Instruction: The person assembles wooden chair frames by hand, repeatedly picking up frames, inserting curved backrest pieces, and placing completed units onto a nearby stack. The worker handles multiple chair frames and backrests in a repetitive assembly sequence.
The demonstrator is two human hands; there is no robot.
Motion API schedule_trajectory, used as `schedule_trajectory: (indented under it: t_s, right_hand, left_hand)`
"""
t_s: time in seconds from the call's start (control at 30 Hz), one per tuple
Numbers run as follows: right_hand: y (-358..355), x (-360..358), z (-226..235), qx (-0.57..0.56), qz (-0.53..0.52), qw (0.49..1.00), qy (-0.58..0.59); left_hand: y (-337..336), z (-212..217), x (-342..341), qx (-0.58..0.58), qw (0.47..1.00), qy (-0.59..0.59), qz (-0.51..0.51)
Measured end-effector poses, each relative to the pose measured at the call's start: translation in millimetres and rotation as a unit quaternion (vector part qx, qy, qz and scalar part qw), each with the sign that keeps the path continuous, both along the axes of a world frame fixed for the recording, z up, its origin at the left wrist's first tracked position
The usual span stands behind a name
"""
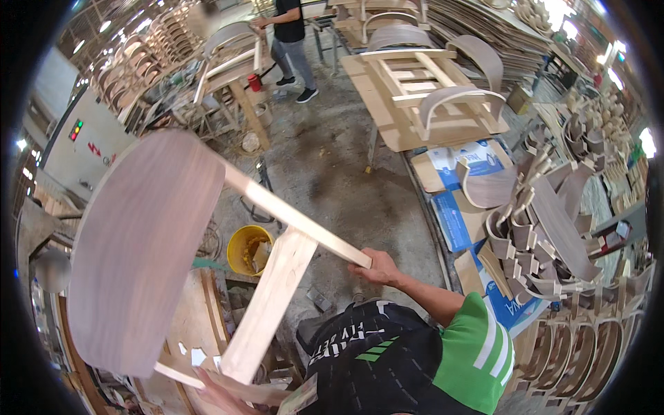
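A wooden chair frame with a broad, curved, dark-veneered backrest is tilted up in front of me, off to the left. Around the end of one of its pale legs my right hand is closed. A wide pale crosspiece joins that leg to the lower side of the frame. Low in the view, my left hand is at the other leg, its fingers partly hidden and apparently wrapped round the wood.
A yellow bucket with scraps stands beyond the frame. On the right, a cardboard-covered bench bears another chair frame and several curved backrests. A person stands at a far table. A control cabinet is at left.
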State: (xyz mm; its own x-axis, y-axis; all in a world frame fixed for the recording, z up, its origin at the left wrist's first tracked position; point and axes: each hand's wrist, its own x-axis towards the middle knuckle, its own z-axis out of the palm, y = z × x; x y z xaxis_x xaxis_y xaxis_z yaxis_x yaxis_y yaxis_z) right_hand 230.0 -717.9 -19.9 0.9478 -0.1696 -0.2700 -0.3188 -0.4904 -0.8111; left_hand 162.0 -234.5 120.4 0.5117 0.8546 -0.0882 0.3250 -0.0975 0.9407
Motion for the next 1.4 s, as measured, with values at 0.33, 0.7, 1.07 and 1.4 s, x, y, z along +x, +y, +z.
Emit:
schedule_trajectory:
  t_s: [0.33, 0.7, 1.07, 1.4]
  right_hand:
    - [-87, 26, 146, -0.024, -0.198, 0.915, -0.35]
    - [-120, 168, 289, -0.376, -0.322, 0.513, -0.701]
    - [-55, 399, 216, 0.349, -0.163, 0.783, -0.488]
    - [-193, 428, 216, 0.376, -0.257, 0.795, -0.4]
  left_hand:
    - [-63, 108, 240, -0.133, 0.913, -0.259, -0.285]
    - [-287, 74, 402, -0.429, 0.788, -0.266, -0.353]
    - [-349, -16, 537, -0.251, 0.713, -0.205, -0.622]
    - [-221, 38, 695, -0.425, 0.732, -0.26, -0.464]
